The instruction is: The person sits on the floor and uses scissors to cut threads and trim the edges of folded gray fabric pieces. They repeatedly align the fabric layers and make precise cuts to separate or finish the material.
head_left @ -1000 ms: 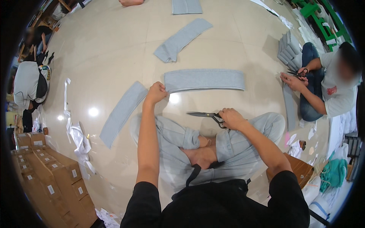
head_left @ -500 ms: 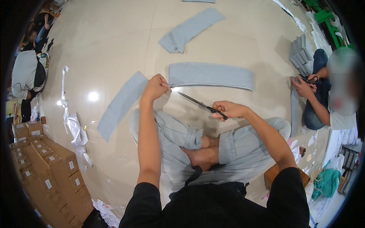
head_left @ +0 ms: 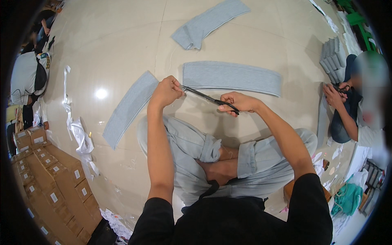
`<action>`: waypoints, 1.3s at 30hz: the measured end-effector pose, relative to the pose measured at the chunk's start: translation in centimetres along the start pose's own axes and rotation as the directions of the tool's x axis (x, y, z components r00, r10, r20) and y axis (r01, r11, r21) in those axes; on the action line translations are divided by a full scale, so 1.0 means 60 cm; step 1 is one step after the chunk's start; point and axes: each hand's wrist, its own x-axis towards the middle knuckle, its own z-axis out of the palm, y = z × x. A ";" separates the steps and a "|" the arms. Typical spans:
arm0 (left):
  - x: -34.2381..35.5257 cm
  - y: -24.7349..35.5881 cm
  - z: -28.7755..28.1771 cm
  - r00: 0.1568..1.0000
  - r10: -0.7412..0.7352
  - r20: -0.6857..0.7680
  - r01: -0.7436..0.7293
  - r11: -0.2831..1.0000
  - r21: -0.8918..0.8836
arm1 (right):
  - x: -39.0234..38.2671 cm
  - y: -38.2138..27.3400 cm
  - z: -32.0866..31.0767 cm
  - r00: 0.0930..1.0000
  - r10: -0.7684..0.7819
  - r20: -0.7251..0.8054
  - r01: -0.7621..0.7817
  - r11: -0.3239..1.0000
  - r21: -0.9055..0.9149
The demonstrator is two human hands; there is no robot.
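Observation:
My left hand [head_left: 166,92] is closed in a pinch at the lower left corner of a folded light grey-blue fabric piece [head_left: 230,76]. What lies between its fingertips is too small to make out. My right hand [head_left: 239,103] grips a pair of black scissors [head_left: 200,94] by the handles. The blades point left, and their tips reach the left fingertips beside that corner. Another grey-blue fabric piece [head_left: 128,110] lies slanted on the floor, just left of my left hand. Farther off rests a third fabric piece [head_left: 208,23], with a folded-over end.
On the right sits a person with scissors, whose hand [head_left: 334,94] holds grey fabric beside stacked folded fabric [head_left: 332,59]. Cardboard boxes [head_left: 55,183] are piled at lower left. White scraps [head_left: 79,134] lie on the floor [head_left: 110,53]. A white bag [head_left: 28,77] stands far left.
My right hand has brought the scissors left and up, so the tips now meet my left fingertips. The left hand stays near the fabric corner. The whole view has shifted slightly.

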 end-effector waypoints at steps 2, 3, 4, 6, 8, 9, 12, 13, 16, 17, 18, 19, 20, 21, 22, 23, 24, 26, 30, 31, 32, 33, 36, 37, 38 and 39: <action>-0.001 0.002 0.000 1.000 0.009 0.002 -0.009 1.000 0.017 | 0.003 -0.004 -0.004 1.000 -0.005 -0.004 0.005 1.000 -0.017; -0.002 0.003 0.000 1.000 0.013 0.004 -0.013 1.000 0.025 | 0.005 -0.003 -0.004 1.000 -0.009 -0.005 0.008 1.000 -0.018; -0.001 0.003 -0.001 1.000 0.006 0.003 -0.006 1.000 0.022 | 0.008 -0.004 -0.004 1.000 -0.013 -0.007 0.013 1.000 -0.021; 0.000 0.003 -0.001 1.000 -0.008 0.003 0.008 1.000 0.017 | 0.010 -0.004 -0.004 1.000 -0.013 -0.014 0.013 1.000 -0.025; 0.000 0.003 0.001 1.000 -0.014 -0.008 0.014 1.000 0.020 | 0.012 -0.006 -0.003 1.000 -0.007 -0.019 0.006 1.000 -0.027; 0.000 0.004 0.001 1.000 -0.016 -0.013 0.017 1.000 0.022 | 0.012 -0.005 -0.004 1.000 -0.010 -0.021 0.009 0.999 -0.035; 0.003 0.004 0.000 0.999 -0.027 -0.017 0.029 0.997 0.070 | 0.010 -0.004 -0.008 0.999 -0.010 -0.037 0.007 0.998 -0.062; 0.003 0.005 0.000 0.999 -0.027 -0.020 0.028 0.998 0.047 | 0.007 -0.005 -0.006 0.999 -0.004 -0.048 0.000 0.997 -0.074; -0.007 0.000 -0.016 0.998 -0.025 -0.050 0.025 1.000 0.005 | -0.004 -0.003 -0.007 0.998 0.005 -0.064 -0.014 0.989 -0.149; -0.018 -0.009 -0.035 0.997 -0.026 -0.074 0.027 1.000 0.010 | -0.009 -0.001 -0.010 0.998 0.005 -0.060 -0.016 0.983 -0.185; -0.031 -0.019 -0.056 0.994 -0.029 -0.101 0.030 0.999 0.014 | -0.020 0.002 -0.011 0.995 -0.046 -0.091 0.016 0.952 -0.305; -0.056 -0.032 -0.083 0.984 -0.054 -0.169 0.065 0.996 0.062 | -0.032 0.003 -0.006 0.990 -0.103 -0.097 0.052 0.902 -0.428; -0.074 -0.043 -0.106 0.971 -0.073 -0.228 0.099 0.989 0.107 | -0.049 0.005 -0.003 0.981 -0.161 -0.104 0.080 0.837 -0.541; -0.099 -0.062 -0.131 0.951 -0.096 -0.294 0.146 0.978 0.152 | -0.066 -0.006 0.009 0.982 -0.125 -0.142 -0.004 0.736 -0.677; -0.124 -0.088 -0.149 0.932 -0.147 -0.332 0.225 0.952 0.208 | -0.086 -0.012 0.023 0.977 -0.101 -0.188 -0.088 0.609 -0.789; -0.147 -0.118 -0.163 0.910 -0.190 -0.369 0.297 0.919 0.258 | -0.103 0.009 0.028 0.963 -0.199 -0.182 -0.039 0.567 -0.823; -0.174 -0.151 -0.176 0.883 -0.232 -0.409 0.371 0.878 0.303 | -0.119 0.032 0.030 0.940 -0.297 -0.167 0.012 0.520 -0.854; -0.250 -0.248 -0.196 0.827 -0.379 -0.415 0.533 0.762 0.367 | -0.138 0.053 0.042 0.958 -0.255 -0.127 -0.034 0.339 -0.940; -0.364 -0.322 -0.194 0.569 -0.623 -0.537 0.821 0.467 0.328 | -0.158 0.041 0.085 0.961 -0.192 -0.199 -0.132 0.314 -0.940; -0.373 -0.329 -0.201 0.545 -0.591 -0.594 0.830 0.482 0.281 | -0.157 0.048 0.087 0.961 -0.200 -0.193 -0.150 0.210 -0.966; -0.379 -0.335 -0.205 0.516 -0.561 -0.647 0.835 0.498 0.234 | -0.153 0.063 0.085 0.961 -0.203 -0.186 -0.168 0.104 -0.980; -0.377 -0.345 -0.207 0.484 -0.531 -0.696 0.836 0.515 0.189 | -0.153 0.074 0.079 0.962 -0.205 -0.181 -0.185 -0.001 -0.983; -0.367 -0.417 -0.213 0.456 -0.200 -0.867 0.513 0.855 0.073 | -0.053 -0.115 0.146 0.947 0.270 -0.171 -0.180 0.007 -0.984; -0.339 -0.405 -0.215 0.480 -0.073 -0.874 0.440 0.882 0.168 | -0.018 -0.134 0.151 0.995 -0.056 -0.086 -0.078 0.139 -0.987; -0.304 -0.379 -0.213 0.496 0.058 -0.866 0.366 0.891 0.269 | 0.039 -0.156 0.157 0.958 -0.270 -0.094 -0.015 0.280 -0.960; -0.275 -0.357 -0.211 0.532 0.074 -0.843 0.302 0.914 0.271 | 0.103 -0.194 0.169 0.919 -0.377 -0.120 0.024 0.357 -0.934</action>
